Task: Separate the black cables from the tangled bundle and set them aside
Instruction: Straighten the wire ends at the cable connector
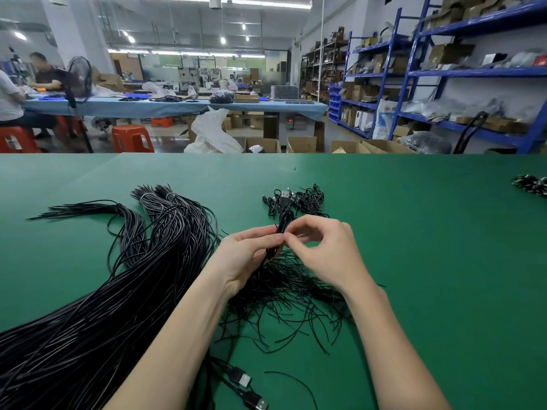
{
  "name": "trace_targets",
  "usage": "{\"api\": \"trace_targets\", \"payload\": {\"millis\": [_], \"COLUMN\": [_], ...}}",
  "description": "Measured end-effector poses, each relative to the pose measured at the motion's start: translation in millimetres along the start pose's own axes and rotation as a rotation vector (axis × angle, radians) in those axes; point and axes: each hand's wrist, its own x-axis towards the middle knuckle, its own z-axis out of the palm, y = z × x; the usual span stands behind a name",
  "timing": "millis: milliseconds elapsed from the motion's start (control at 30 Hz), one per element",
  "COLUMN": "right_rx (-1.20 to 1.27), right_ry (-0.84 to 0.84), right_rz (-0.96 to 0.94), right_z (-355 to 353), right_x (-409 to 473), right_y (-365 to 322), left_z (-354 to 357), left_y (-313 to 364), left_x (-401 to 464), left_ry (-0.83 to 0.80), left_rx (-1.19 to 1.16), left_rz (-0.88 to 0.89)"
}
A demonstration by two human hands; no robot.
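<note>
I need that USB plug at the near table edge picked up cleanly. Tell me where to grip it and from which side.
Grip the USB plug on its black moulded body, just behind the metal tip, fingers pinching its two flat sides. Come from above and the right: it lies flat on the green table, tip pointing right, with the left forearm crowding its left side and its cable running back up-left.

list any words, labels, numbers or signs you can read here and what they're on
No text can be read for certain.
White sack by the blue shelving: a red mark, too blurred to read.
Small panel under the far table: a red display, too small to read.
Cardboard boxes on the floor: no readable print.
</note>
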Motion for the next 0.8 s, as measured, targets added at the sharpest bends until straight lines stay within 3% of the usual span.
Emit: {"api": "trace_targets", "payload": {"millis": [300,567,800], "right_rx": [0.05,0.095,0.147], "right_ry": [0.013,-0.031,-0.058], "right_rz": [0.144,-0.075,-0.048], "right_z": [0.3,-1.8,-2.0], "right_x": [3.1,-2.4,-3.8], "right_y": [1.8,3.8,4.5], "left_z": [0.8,-1.2,-5.5], "left_y": [-1.6,6.2,0.5], "left_x": [-1.4,-4.4,-6.8], "left_ry": [-0.033,-0.147,-0.245], "left_rx": [0.317,-0.114,-0.128], "left_rz": [0.162,-0.16,-0.326]}}
